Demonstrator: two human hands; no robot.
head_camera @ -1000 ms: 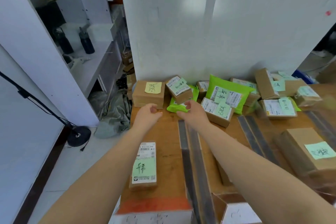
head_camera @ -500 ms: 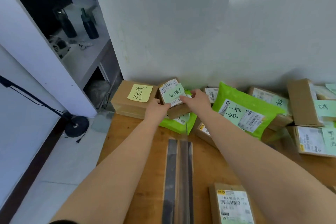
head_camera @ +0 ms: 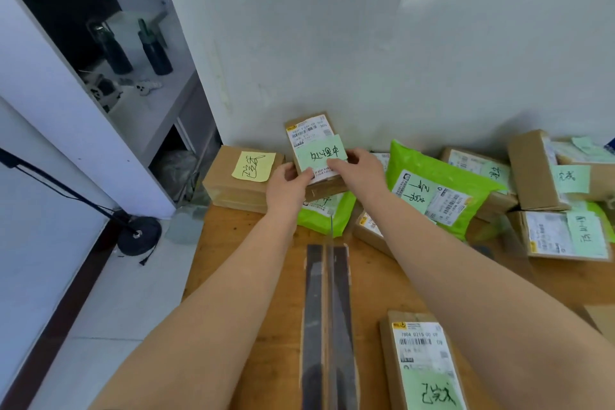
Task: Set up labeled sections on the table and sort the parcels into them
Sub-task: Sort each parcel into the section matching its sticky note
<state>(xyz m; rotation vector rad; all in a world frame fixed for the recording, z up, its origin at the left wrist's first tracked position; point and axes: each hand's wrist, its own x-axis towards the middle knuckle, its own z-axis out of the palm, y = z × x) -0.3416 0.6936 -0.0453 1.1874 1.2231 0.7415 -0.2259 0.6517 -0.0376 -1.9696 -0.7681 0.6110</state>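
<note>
two bare forearms, no sleeves, left hand (head_camera: 288, 185), right hand (head_camera: 357, 170)

A: What moved in the last second?

B: Both hands left the desk (head_camera: 253, 276) and closed on the small brown parcel (head_camera: 316, 156). The left hand (head_camera: 288, 186) now holds its near-left corner, the right hand (head_camera: 357, 170) its right edge.

A: And the parcel?

B: It was lying on the green mailer (head_camera: 327, 215); now it is tipped up, its green note (head_camera: 321, 155) facing the camera.
</note>
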